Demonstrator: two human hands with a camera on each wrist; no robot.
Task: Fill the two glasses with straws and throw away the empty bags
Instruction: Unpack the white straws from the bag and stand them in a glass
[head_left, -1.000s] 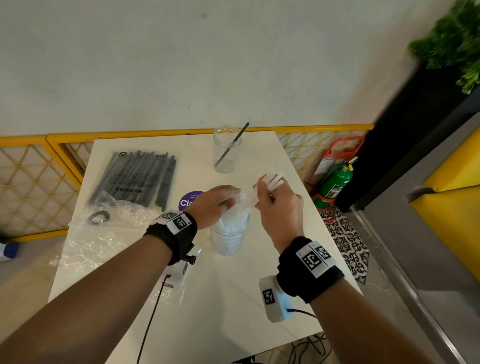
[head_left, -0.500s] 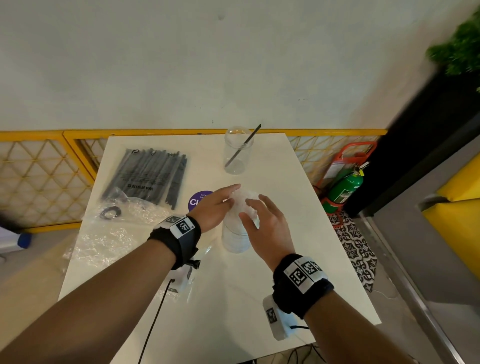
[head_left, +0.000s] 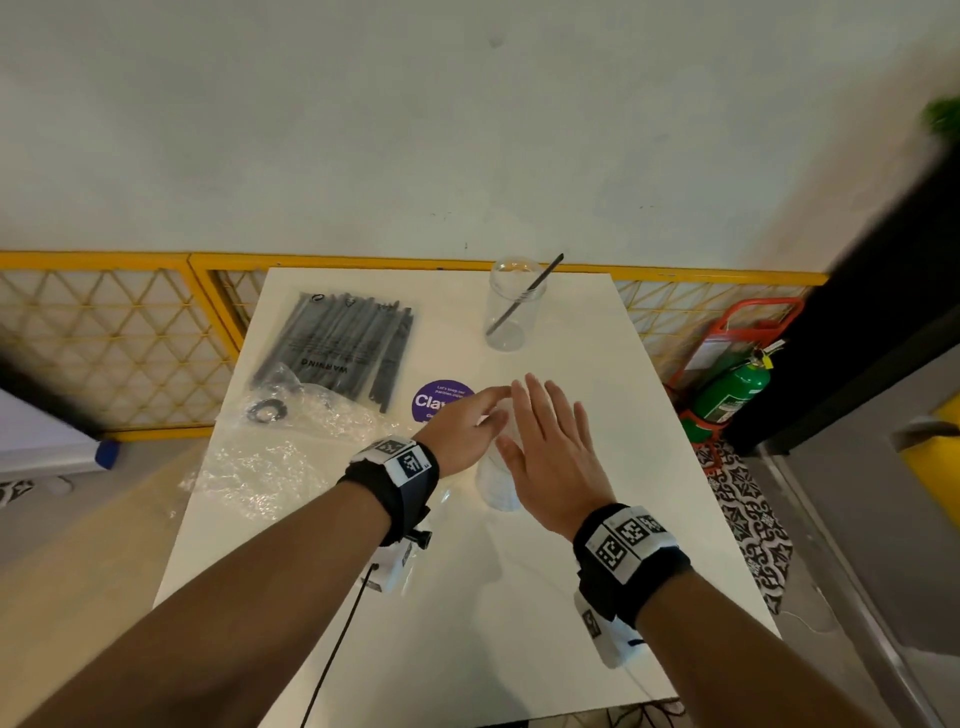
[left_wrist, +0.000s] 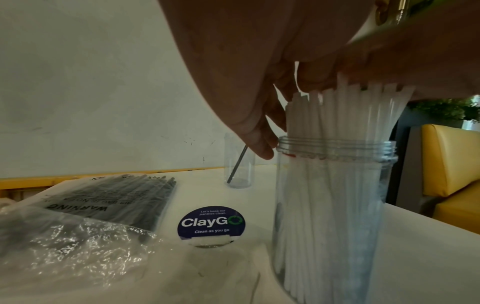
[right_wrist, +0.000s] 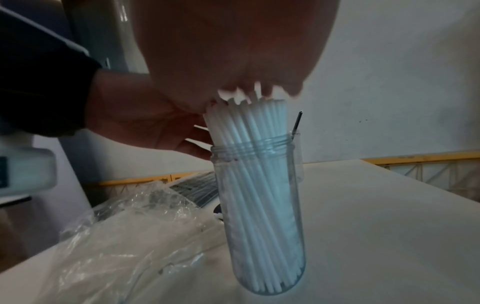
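My right hand (head_left: 553, 452) lies flat, fingers straight and spread, palm down on the tops of the white straws (right_wrist: 255, 164) standing packed in the near glass (left_wrist: 330, 216). My left hand (head_left: 460, 434) is beside it with fingers loosely extended, fingertips at the side of the bundle just above the glass rim; it grips nothing that I can see.

To do this well, I judge I should press gently and evenly with the flat palm so the straws seat against the bottom, while the left hand steadies the bundle and keeps the tall glass from tipping. Too much push on one side could topple it.

The far glass (head_left: 514, 304) holds a single black straw (head_left: 524, 293) leaning on its rim, so it needs filling next. The bag of black straws (head_left: 337, 345) lies flat at the far left of the white table (head_left: 519, 597), and a crumpled clear bag (head_left: 260, 467), seemingly empty, lies nearer on the left, waiting to be thrown away. A round purple sticker (left_wrist: 210, 223) sits on the tabletop between the bags and the near glass.

Behind the table runs a yellow railing (head_left: 130, 332) below a pale wall; a green fire extinguisher (head_left: 730, 389) stands on the floor to the right.
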